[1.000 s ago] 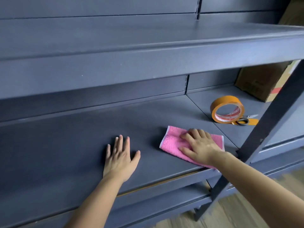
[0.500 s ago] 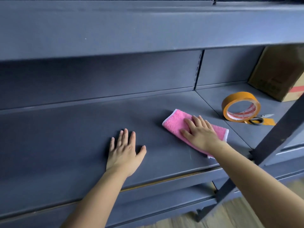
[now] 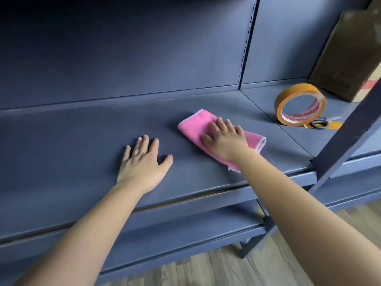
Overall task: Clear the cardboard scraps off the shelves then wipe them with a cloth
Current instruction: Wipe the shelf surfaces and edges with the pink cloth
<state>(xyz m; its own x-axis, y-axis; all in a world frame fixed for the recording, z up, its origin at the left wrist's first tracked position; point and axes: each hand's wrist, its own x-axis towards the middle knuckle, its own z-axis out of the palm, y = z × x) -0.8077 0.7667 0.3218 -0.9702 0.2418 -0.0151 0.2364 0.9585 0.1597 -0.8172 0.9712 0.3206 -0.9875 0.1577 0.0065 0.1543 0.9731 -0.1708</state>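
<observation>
A folded pink cloth [image 3: 194, 125] lies on the dark blue-grey shelf [image 3: 72, 141], right of centre. My right hand [image 3: 225, 140] presses flat on the cloth with straight, spread fingers. My left hand [image 3: 143, 162] rests flat on the bare shelf to the left of the cloth, fingers straight, holding nothing. No cardboard scraps show on this shelf.
A roll of orange tape [image 3: 300, 104] stands on the neighbouring shelf section, with orange-handled scissors [image 3: 321, 123] beside it. A brown cardboard box [image 3: 348, 58] stands at the back right. A slanted metal upright [image 3: 346, 133] crosses at the right. A lower shelf [image 3: 185, 230] and wood floor [image 3: 226, 267] lie below.
My right hand has slid the cloth away from the front edge, deeper onto the shelf. The camera has dipped under the upper shelf. My left hand has stayed flat in place.
</observation>
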